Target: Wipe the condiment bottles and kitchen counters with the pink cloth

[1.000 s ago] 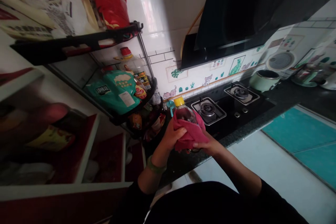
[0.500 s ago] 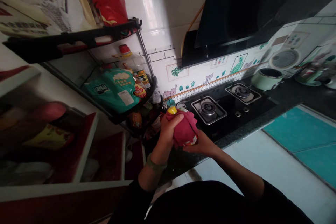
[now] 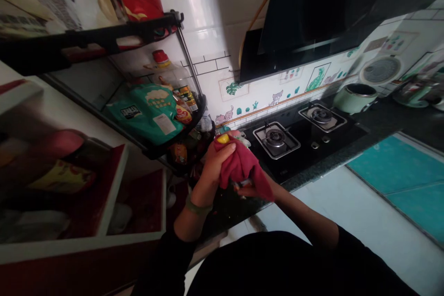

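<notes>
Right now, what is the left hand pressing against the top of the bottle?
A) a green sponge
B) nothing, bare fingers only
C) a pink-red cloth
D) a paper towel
C: the left hand grips a pink-red cloth bunched over the bottle, with only the yellow cap peeking out, while the right hand supports the bottle from below, mostly hidden under the cloth.

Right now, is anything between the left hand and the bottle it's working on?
Yes. The pink cloth is wrapped over the bottle, so the left hand grips through the fabric near the yellow cap. The right hand holds the bottle lower down, mostly hidden under the cloth.
</notes>
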A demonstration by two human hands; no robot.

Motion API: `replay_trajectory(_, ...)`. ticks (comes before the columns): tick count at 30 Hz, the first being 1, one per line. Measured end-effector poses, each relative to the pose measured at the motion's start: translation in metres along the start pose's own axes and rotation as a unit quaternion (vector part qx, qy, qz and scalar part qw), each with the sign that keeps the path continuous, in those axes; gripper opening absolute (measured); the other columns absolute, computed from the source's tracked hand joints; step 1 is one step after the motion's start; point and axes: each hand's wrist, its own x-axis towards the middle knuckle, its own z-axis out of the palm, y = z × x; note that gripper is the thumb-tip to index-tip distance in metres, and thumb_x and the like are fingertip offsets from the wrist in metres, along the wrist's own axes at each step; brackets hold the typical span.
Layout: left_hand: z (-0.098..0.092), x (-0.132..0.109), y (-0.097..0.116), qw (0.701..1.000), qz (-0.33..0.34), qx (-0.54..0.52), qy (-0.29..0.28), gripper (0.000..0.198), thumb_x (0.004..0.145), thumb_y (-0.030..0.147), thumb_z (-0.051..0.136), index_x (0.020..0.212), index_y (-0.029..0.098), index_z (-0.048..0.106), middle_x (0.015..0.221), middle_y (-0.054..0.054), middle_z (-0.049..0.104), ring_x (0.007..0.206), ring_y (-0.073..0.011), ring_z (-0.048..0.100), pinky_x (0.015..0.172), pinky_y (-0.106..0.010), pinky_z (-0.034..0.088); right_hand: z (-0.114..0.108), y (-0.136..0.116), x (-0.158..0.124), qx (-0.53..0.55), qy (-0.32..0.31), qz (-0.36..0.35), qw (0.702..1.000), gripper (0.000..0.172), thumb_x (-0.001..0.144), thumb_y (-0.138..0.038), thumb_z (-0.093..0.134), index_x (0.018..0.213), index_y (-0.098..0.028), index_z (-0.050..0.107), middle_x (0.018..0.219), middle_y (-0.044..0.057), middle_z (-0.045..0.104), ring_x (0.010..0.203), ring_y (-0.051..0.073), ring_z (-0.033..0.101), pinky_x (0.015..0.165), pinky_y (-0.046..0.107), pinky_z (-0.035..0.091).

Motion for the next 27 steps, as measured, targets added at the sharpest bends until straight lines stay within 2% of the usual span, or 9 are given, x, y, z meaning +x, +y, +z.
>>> replay_trajectory(3,0.005,-0.004,-0.015,0.979,0.092,0.086,0.161,0.033,0.070,0.030,0.086,0.099,0.020,0.075,0.095,-0.002,0.075,0.088,-0.0181,0.070,0.087,-0.030,0.056,0.005,0.010,0.010,-0.083,0.132,-0.002,0.988,0.066,0.066,-0.045,0.092,0.123,-0.019,0.072,0.120,0.013,0.076,0.110,0.032,0.071,0.103,0.049,0.058)
replay_trajectory(6,0.002,-0.008,-0.033,0.955,0.115,0.106,0.252,0.035,0.071,0.030,0.087,0.102,0.020,0.074,0.100,-0.001,0.076,0.093,-0.0170,0.071,0.092,-0.028,0.055,0.011,0.015,0.013,-0.069,0.164,-0.030,0.984,0.076,0.061,-0.039,0.094,0.129,-0.019,0.068,0.130,0.015,0.073,0.120,0.033,0.067,0.110,0.050,0.053)
replay_trajectory(11,-0.024,-0.005,-0.032,0.993,-0.042,0.040,0.101,0.052,0.066,0.037,0.092,0.111,0.018,0.075,0.094,-0.002,0.076,0.080,-0.0159,0.070,0.078,-0.026,0.055,0.020,0.015,0.000,0.208,-0.014,0.094,0.974,0.077,0.057,-0.040,0.097,0.123,-0.016,0.066,0.111,0.009,0.076,0.099,0.024,0.072,0.092,0.039,0.061)
replay_trajectory(16,-0.029,-0.007,-0.020,0.988,-0.097,-0.119,-0.029,0.057,0.067,0.055,0.086,0.112,0.021,0.075,0.083,0.000,0.064,0.080,-0.0170,0.065,0.086,-0.032,0.059,0.017,0.005,-0.011,0.472,-0.301,0.204,0.803,0.066,0.061,-0.059,0.092,0.105,-0.013,0.073,0.095,0.009,0.074,0.082,0.020,0.070,0.067,0.031,0.062)
replay_trajectory(17,-0.026,-0.008,-0.019,0.987,-0.096,-0.121,-0.033,0.058,0.067,0.056,0.085,0.112,0.021,0.075,0.085,-0.001,0.065,0.083,-0.0182,0.066,0.087,-0.033,0.059,0.015,0.003,-0.012,0.469,-0.302,0.205,0.804,0.066,0.061,-0.058,0.093,0.105,-0.013,0.073,0.095,0.008,0.074,0.082,0.020,0.070,0.069,0.032,0.062)
replay_trajectory(19,-0.021,-0.011,-0.020,0.992,-0.088,-0.087,-0.024,0.057,0.069,0.057,0.084,0.112,0.021,0.073,0.094,-0.005,0.070,0.092,-0.0217,0.068,0.091,-0.036,0.058,0.009,0.001,-0.009,0.394,-0.228,0.188,0.870,0.060,0.061,-0.053,0.094,0.103,-0.015,0.073,0.094,0.006,0.074,0.083,0.019,0.070,0.079,0.035,0.063)
replay_trajectory(22,-0.011,-0.018,-0.030,0.997,-0.019,0.022,0.065,0.043,0.071,0.046,0.086,0.104,0.023,0.071,0.103,-0.007,0.074,0.103,-0.0246,0.071,0.098,-0.039,0.055,0.001,0.001,0.000,0.185,-0.019,0.088,0.979,0.056,0.061,-0.040,0.094,0.109,-0.019,0.072,0.108,0.007,0.076,0.101,0.024,0.071,0.100,0.044,0.059)
replay_trajectory(24,-0.003,-0.024,-0.042,0.986,0.033,0.097,0.131,0.046,0.065,0.034,0.090,0.105,0.025,0.069,0.106,-0.005,0.074,0.106,-0.0248,0.071,0.102,-0.039,0.054,-0.002,0.004,0.007,0.062,0.080,0.007,0.995,0.059,0.061,-0.033,0.091,0.116,-0.021,0.073,0.124,0.010,0.074,0.119,0.029,0.068,0.111,0.048,0.054)
replay_trajectory(27,0.006,-0.033,-0.060,0.965,0.070,0.148,0.203,0.068,0.057,0.024,0.094,0.119,0.025,0.066,0.120,-0.005,0.073,0.115,-0.0269,0.070,0.107,-0.039,0.052,-0.003,0.013,0.013,-0.027,0.128,-0.047,0.990,0.053,0.065,-0.026,0.084,0.117,-0.022,0.075,0.129,0.011,0.073,0.124,0.032,0.067,0.113,0.048,0.052)
